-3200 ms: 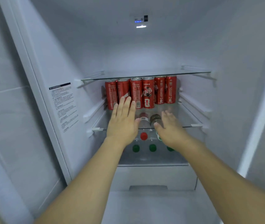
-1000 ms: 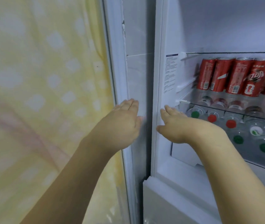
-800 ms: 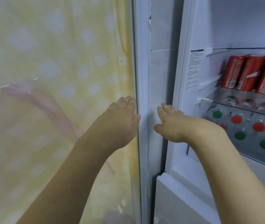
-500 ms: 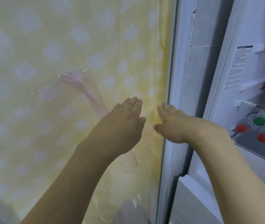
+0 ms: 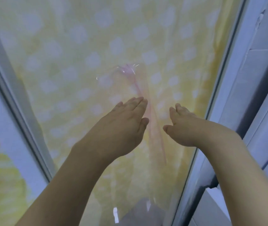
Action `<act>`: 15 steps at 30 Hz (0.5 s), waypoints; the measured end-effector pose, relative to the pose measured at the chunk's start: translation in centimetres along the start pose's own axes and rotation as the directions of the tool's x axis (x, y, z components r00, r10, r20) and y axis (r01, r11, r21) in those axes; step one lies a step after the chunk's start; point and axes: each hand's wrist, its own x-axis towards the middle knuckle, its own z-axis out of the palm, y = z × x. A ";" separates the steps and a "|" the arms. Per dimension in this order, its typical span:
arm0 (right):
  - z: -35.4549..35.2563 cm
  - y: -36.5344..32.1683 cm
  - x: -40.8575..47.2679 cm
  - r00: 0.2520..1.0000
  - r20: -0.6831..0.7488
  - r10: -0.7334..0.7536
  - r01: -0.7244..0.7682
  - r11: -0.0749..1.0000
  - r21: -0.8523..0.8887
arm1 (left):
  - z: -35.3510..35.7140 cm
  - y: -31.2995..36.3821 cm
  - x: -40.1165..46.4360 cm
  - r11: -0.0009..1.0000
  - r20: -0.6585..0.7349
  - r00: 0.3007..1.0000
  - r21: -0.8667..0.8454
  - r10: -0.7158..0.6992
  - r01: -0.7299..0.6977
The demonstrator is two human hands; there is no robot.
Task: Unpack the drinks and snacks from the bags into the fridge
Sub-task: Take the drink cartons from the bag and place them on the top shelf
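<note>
My left hand [image 5: 122, 126] is stretched forward with straight fingers and holds nothing. Beside it, my right hand [image 5: 184, 128] is also flat and empty. Both hover in front of a yellow curtain with pale dots [image 5: 81, 70]. A clear plastic bag with thin pink handles [image 5: 148, 111] hangs there, just beyond my fingertips; its gathered top [image 5: 126, 70] glints. Only the white outer edge of the fridge [image 5: 260, 144] shows at the far right. The cans and bottles inside it are out of view.
A grey-white window frame [image 5: 15, 103] runs diagonally on the left, another frame post [image 5: 224, 79] on the right beside a tiled wall [image 5: 263, 66]. A greyish bulk with shiny wrapping [image 5: 139, 212] sits low, at the bottom of the bag.
My view has swung left from the fridge shelves to the curtain. Both hands left the fridge and stayed flat and empty; the hanging bag now lies straight ahead.
</note>
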 end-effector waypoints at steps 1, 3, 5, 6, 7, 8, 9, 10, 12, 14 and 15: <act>0.0 -0.6 -0.3 1.000 -0.010 -0.008 0.008 1.000 -0.004 | -0.2 -0.4 -0.5 1.000 -0.006 1.000 0.007 -0.014 0.014; 0.1 -1.9 -0.9 0.999 -0.031 -0.038 0.037 0.999 -0.012 | -0.6 -1.2 -1.5 0.999 -0.017 0.999 0.016 -0.040 0.040; 0.3 -3.4 -1.6 0.997 -0.042 -0.069 0.069 0.997 -0.017 | -1.1 -1.9 -2.5 0.998 -0.015 0.998 0.024 -0.064 0.065; 0.4 -4.1 -1.9 0.996 -0.041 -0.083 0.082 0.996 -0.019 | -1.4 -2.3 -3.0 0.996 -0.012 0.997 0.027 -0.080 0.080; 0.6 -4.9 -2.3 0.994 -0.041 -0.099 0.098 0.995 -0.027 | -1.7 -2.7 -3.5 0.995 -0.015 0.995 0.032 -0.096 0.097; 0.7 -5.7 -2.6 0.992 -0.041 -0.116 0.115 0.993 -0.033 | -2.0 -3.1 -4.1 0.993 -0.019 0.993 0.038 -0.113 0.114; 0.8 -6.5 -2.8 0.990 -0.039 -0.133 0.132 0.991 -0.035 | -2.3 -3.4 -4.7 0.991 -0.025 0.991 0.043 -0.130 0.130; 0.8 -7.3 -3.1 0.988 -0.036 -0.151 0.149 0.988 -0.035 | -2.6 -3.8 -5.3 0.988 -0.032 0.989 0.048 -0.144 0.146; 1.0 -9.0 -3.4 0.981 -0.031 -0.194 0.193 0.981 -0.035 | -3.4 -4.5 -6.6 0.984 -0.033 0.985 0.058 -0.169 0.171; 1.1 -10.9 -3.7 0.969 -0.027 -0.244 0.243 0.969 -0.040 | -4.1 -5.4 -8.0 0.976 -0.029 0.979 0.066 -0.204 0.205; 1.1 -11.9 -3.8 0.962 -0.027 -0.272 0.270 0.962 -0.044 | -4.6 -5.9 -8.8 0.971 -0.035 0.974 0.070 -0.225 0.227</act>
